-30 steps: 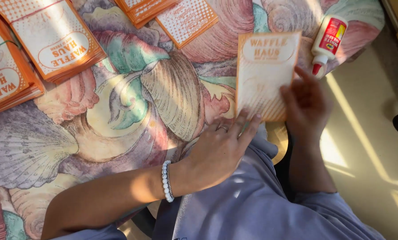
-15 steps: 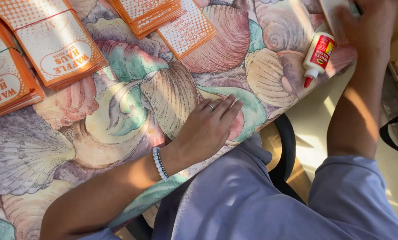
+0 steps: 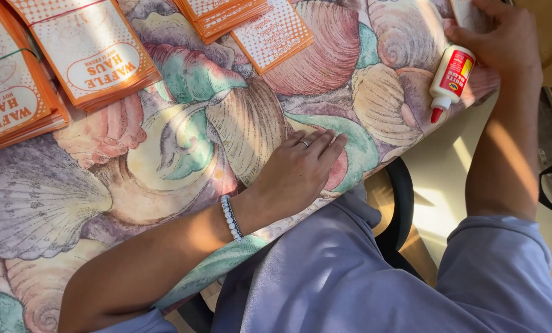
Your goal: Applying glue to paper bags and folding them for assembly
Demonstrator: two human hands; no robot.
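Your left hand (image 3: 297, 172) lies flat, fingers open, on the seashell-patterned tablecloth (image 3: 183, 142). Your right hand (image 3: 504, 40) presses a pale printed card (image 3: 467, 13) at the far corner, just beside the white glue bottle (image 3: 450, 77); its grip can't be made out.

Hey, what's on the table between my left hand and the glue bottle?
Nothing: in the head view, only bare shell-print tablecloth lies between the left hand and the glue bottle.
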